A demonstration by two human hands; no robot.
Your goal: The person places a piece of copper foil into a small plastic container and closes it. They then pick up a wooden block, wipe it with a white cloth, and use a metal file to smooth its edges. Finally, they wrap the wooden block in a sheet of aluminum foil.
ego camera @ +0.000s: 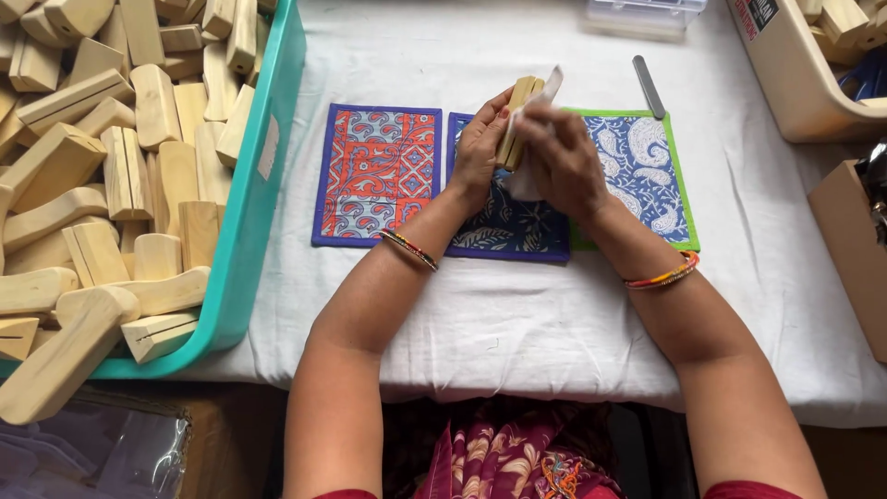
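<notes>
Left hand (478, 148) grips a pale wooden block (517, 115), fingers closed around its left side, holding it upright above the middle of the bench (517, 314). Right hand (564, 162) is closed on a small white cloth (528, 180), pressed against the block's right face; a corner of the cloth sticks up past the block's top. Both wrists carry bangles.

Under the hands lie three patterned fabric mats side by side on the white sheet: a red-and-blue mat (377, 176) at left, a dark blue leaf-print mat (504, 226) in the middle, a blue paisley mat with a green border (647, 171) at right. A flat grey metal file (649, 86) lies just beyond the green-bordered mat.

Far left, a teal plastic tub (254, 203) is heaped with similar wooden blocks, many slotted. Far right corner, a cream tub (795, 83) with more blocks bears a small dark rectangular label near its rim. A clear plastic box (642, 14) sits at the far edge. A brown cardboard box (855, 249) stands at the right edge.
</notes>
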